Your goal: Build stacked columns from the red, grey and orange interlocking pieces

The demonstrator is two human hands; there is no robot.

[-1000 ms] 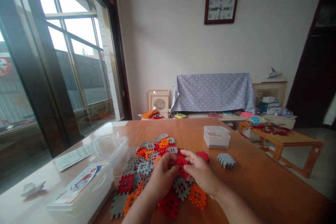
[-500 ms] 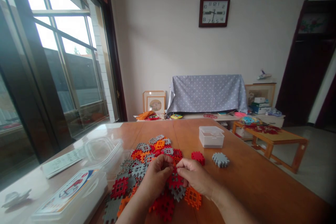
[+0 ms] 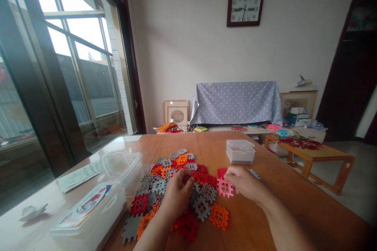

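Observation:
My right hand (image 3: 243, 182) pinches a pink toothed window tile (image 3: 225, 187), a plastic building piece, above the table. Just behind it a red tile (image 3: 222, 172) and a grey tile (image 3: 255, 173) are partly covered by the hand. My left hand (image 3: 179, 190) is closed over the heap, thumb against curled fingers; whatever may be in them is hidden. Below and around it lie interlocking tiles in grey, red and orange, among them a grey window tile (image 3: 202, 208), an orange window tile (image 3: 219, 216) and a dark red tile (image 3: 188, 225).
A small clear box (image 3: 240, 152) stands beyond my right hand. On the left are a lidded clear box with a printed label (image 3: 85, 206), a clear lid (image 3: 120, 166), paper sheets (image 3: 78, 176) and a crumpled plastic bit (image 3: 33, 212). A low bench (image 3: 318, 155) stands right of the wooden table.
My right hand has moved right, away from my left hand, carrying the tile. My left hand stays over the heap. The view has shifted slightly.

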